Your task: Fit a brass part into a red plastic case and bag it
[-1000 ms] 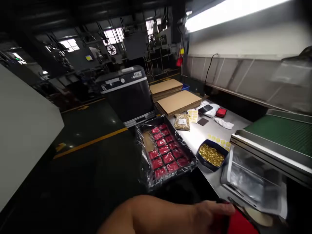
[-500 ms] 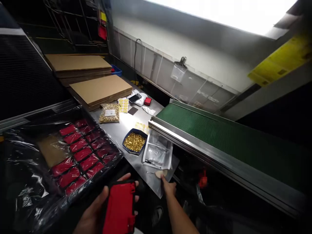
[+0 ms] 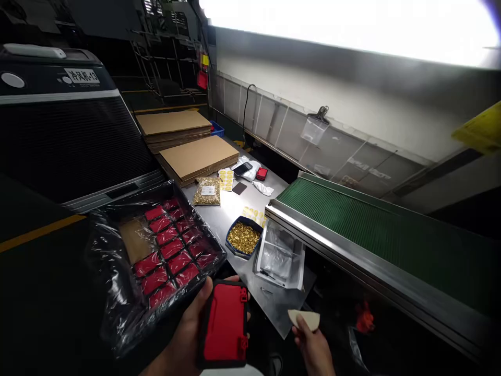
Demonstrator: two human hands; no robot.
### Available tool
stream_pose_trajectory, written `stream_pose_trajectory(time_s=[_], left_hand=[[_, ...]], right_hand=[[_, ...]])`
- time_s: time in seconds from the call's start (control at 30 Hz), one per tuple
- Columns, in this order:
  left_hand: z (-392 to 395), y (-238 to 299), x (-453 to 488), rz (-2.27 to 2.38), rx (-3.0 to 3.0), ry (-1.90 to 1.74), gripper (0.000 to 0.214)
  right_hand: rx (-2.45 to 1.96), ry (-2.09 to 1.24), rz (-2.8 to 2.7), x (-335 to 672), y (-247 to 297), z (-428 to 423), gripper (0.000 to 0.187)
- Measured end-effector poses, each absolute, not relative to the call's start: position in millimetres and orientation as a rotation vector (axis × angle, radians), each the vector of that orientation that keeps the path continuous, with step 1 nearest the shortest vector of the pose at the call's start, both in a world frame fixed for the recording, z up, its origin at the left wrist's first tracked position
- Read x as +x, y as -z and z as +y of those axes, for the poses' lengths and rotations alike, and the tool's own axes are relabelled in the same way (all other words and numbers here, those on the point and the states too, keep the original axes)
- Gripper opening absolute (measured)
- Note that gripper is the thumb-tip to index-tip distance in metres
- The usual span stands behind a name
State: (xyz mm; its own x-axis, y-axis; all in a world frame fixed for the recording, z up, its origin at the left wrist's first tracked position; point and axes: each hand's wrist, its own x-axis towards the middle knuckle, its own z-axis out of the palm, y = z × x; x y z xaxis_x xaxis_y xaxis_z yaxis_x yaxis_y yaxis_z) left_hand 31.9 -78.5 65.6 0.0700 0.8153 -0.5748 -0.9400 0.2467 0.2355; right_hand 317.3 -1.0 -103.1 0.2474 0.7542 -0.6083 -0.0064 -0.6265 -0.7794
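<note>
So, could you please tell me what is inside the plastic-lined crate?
The plastic-lined crate holds rows of red-and-black cases beside a patch of brown cardboard. What lies underneath is covered, and anything within the cases cannot be seen.

Red-and-black case (image 3: 226, 324) in the left hand (image 3: 188, 330), cream pad (image 3: 311, 318) in the right hand (image 3: 316, 349)
Beyond them, the pieces (image 3: 243, 237) are gold, their tray (image 3: 237, 253) navy, the ribbed belt (image 3: 348, 219) green.

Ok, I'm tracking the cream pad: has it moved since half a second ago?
Yes. Judged against the white tray, the cream pad, held in the right hand, has moved farther away, down and rightward in the view.
</note>
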Motion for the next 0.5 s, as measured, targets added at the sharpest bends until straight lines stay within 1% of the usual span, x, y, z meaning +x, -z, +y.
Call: stream_pose_trajectory(time_s=[0.03,0.1,0.13,0.23,0.27,0.33,0.37,0.47,0.5], left_hand=[[-75.2,-66.5,30.2,0.688,-0.204,-1.307,0.072],[-68.0,-68.8,27.8,0.696,-0.182,-1.24,0.069],[-64.6,-70.2,26.9,0.698,-0.175,-1.209,0.068],[-56.6,-75.3,24.5,0.656,-0.182,-1.137,0.059],[-55.1,-77.6,23.5,0.639,-0.18,-1.119,0.056],[-53.3,-83.4,21.2,0.608,-0.183,-1.074,0.052],[-53.0,-86.9,20.1,0.604,-0.181,-1.053,0.051],[-52.7,-98.1,18.2,0.672,-0.166,-1.031,0.046],[-52.5,-101.0,18.5,0.701,-0.157,-1.045,0.042]], right_hand=[[-1.785,-1.472,-0.731,303.7,79.4,-4.4,0.053],[-1.596,-1.494,-0.971,273.2,24.5,-10.6,0.048],[-1.492,-1.465,-1.098,258.0,-4.0,-13.1,0.043],[-1.023,-1.236,-1.545,220.6,-75.3,-16.6,0.018],[-0.885,-1.175,-1.707,212.3,-91.0,-16.7,0.018],[-0.738,-1.065,-1.923,202.2,-109.3,-17.3,0.025],[-0.753,-1.022,-1.957,199.8,-112.9,-18.6,0.025],[-0.939,-0.948,-1.89,197.2,-111.3,-27.9,0.01],[-0.962,-0.941,-1.879,196.7,-109.3,-31.8,0.008]])
